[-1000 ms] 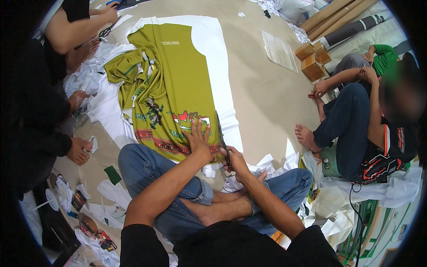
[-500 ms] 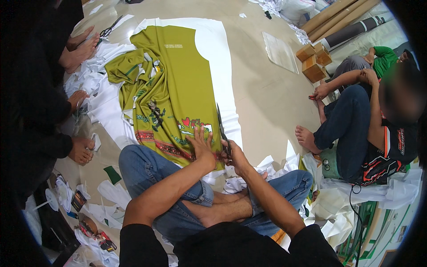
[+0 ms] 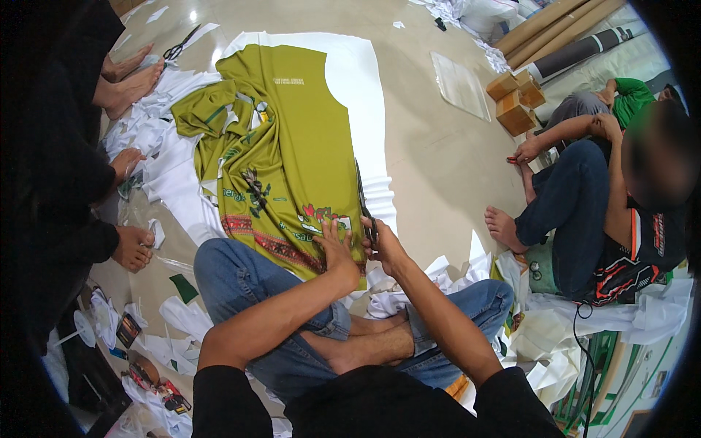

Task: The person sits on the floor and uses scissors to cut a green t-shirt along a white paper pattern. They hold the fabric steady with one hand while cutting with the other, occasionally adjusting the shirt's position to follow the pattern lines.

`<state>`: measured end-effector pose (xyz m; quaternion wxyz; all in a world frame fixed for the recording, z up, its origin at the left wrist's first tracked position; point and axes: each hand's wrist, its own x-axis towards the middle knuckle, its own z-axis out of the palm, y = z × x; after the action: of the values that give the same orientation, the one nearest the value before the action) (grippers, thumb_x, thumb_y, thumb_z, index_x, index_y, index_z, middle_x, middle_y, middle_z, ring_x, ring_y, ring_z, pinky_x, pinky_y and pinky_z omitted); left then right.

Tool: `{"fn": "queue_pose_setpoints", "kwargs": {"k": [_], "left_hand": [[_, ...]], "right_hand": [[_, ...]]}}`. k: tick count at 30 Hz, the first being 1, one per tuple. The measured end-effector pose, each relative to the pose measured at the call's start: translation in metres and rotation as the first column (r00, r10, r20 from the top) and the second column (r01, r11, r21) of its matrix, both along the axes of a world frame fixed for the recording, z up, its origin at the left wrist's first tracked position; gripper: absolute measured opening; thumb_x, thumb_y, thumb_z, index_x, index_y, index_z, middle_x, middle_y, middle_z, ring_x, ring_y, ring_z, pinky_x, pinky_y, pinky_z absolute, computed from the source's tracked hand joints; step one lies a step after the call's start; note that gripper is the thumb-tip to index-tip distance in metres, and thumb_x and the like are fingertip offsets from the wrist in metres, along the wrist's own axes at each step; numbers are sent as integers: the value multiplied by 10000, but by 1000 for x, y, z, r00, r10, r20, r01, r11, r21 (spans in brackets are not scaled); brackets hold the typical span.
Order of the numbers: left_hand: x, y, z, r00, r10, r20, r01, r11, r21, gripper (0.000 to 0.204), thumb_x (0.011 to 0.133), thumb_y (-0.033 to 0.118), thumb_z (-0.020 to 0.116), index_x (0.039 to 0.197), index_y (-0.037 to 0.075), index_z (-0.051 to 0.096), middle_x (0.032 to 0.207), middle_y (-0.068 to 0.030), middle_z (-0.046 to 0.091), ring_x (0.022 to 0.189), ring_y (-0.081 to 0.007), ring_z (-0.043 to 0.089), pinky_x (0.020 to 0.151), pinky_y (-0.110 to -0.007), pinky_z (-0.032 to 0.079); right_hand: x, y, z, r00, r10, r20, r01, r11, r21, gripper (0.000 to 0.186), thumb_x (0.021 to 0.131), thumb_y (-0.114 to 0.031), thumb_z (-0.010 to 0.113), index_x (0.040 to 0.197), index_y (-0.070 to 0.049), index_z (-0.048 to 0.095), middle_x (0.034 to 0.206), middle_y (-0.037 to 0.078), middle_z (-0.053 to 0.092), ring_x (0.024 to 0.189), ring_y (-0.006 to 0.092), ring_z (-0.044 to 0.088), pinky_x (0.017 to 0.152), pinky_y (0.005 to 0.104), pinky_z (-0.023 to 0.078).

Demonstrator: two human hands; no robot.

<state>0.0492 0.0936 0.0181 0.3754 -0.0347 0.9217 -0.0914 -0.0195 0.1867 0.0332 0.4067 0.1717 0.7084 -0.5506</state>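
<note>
A large olive-green printed fabric panel (image 3: 310,139) with a white margin (image 3: 369,109) lies on the floor before my crossed legs. Its left part is bunched in folds, and a red patterned band runs along the near end. My left hand (image 3: 336,248) rests on the panel near that end, fingers spread. My right hand (image 3: 385,247) is closed round the handles of black scissors (image 3: 363,193). Their long blades point away from me along the green panel's right edge, where it meets the white margin. The scissors' handles are partly hidden by my fingers.
White fabric scraps (image 3: 161,102) pile up at the left beside another person's bare feet (image 3: 131,84). A second pair of scissors (image 3: 179,45) lies at the far left. Another person (image 3: 577,197) sits at the right. Cardboard boxes (image 3: 515,102) and a clear plastic sheet (image 3: 458,84) lie beyond.
My right hand and the scissors have moved slightly away from me along the green edge. The fabric has shifted a little to the right, and my left hand has slid slightly nearer me.
</note>
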Motion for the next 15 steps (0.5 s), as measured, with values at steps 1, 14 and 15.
{"fn": "queue_pose_setpoints", "kwargs": {"k": [1,14,15], "left_hand": [[0,4,-7,1000,2,-2,-2,1000,-2,912,954,634,450,1630,206,11,1677,-202,-21,1516,-494,59,1115,-639,255],[16,20,-25,999,-36,1,36,999,4,861,965,579,468,1625,154,114,1656,-266,46,1480,-549,142,1092,-642,276],[16,19,-22,999,-42,6,42,999,2,856,965,552,488,1624,144,124,1653,-272,55,1477,-551,150,1087,-642,285]], "right_hand": [[1,-1,-1,999,-1,-32,1,1000,9,510,934,-454,626,1312,-120,550,776,-4,515,594,107,459,539,285,369],[-13,-13,-2,999,-43,-5,43,999,3,427,874,-546,654,1034,-162,560,701,-20,519,591,123,465,631,306,396],[-10,-16,0,999,-32,-25,32,999,-2,428,871,-551,653,1020,-162,555,702,-20,517,595,124,464,635,310,395]]}}
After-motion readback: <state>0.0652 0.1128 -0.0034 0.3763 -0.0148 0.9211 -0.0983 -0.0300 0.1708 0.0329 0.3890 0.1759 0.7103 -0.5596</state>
